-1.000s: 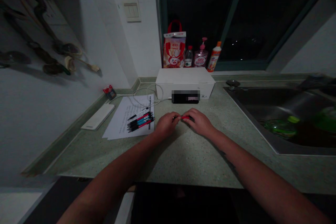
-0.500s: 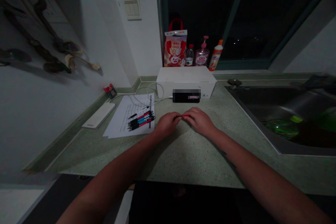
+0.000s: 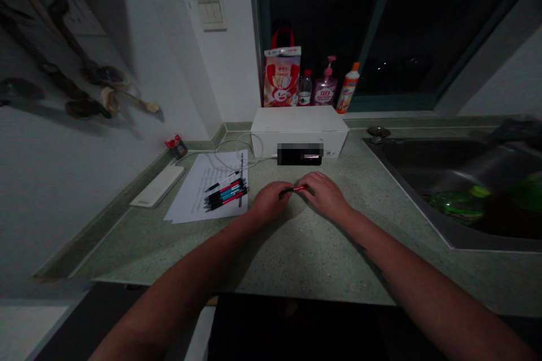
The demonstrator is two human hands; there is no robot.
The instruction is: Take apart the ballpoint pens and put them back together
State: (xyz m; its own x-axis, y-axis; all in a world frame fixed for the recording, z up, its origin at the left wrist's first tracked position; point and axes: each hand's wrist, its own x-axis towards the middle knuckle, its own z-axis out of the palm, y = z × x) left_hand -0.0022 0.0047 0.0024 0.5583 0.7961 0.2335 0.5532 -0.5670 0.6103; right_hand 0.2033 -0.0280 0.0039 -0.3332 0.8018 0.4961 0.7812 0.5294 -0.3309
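Both my hands meet over the middle of the counter, holding a red and black pen [image 3: 300, 188] level between them. My left hand [image 3: 271, 202] pinches its dark end, and my right hand [image 3: 324, 192] grips the red end; the fingers cover both tips. Left of my hands, several pens [image 3: 226, 196] in black, red and blue lie side by side on printed paper sheets [image 3: 186, 203]. A black phone [image 3: 298, 157] with a cable plugged in leans against a white box [image 3: 300, 121] just beyond my hands.
A white flat power bank-like block [image 3: 157, 187] and a small red and black packet [image 3: 176, 146] lie by the left wall. Bottles [image 3: 325, 87] and a red bag [image 3: 282, 82] stand behind the box. At right is a sink [image 3: 423, 203] holding a green bottle [image 3: 459, 206].
My hands have drawn slightly apart, so more of the pen's length shows between them. The pens on the paper and the phone have stayed in place.
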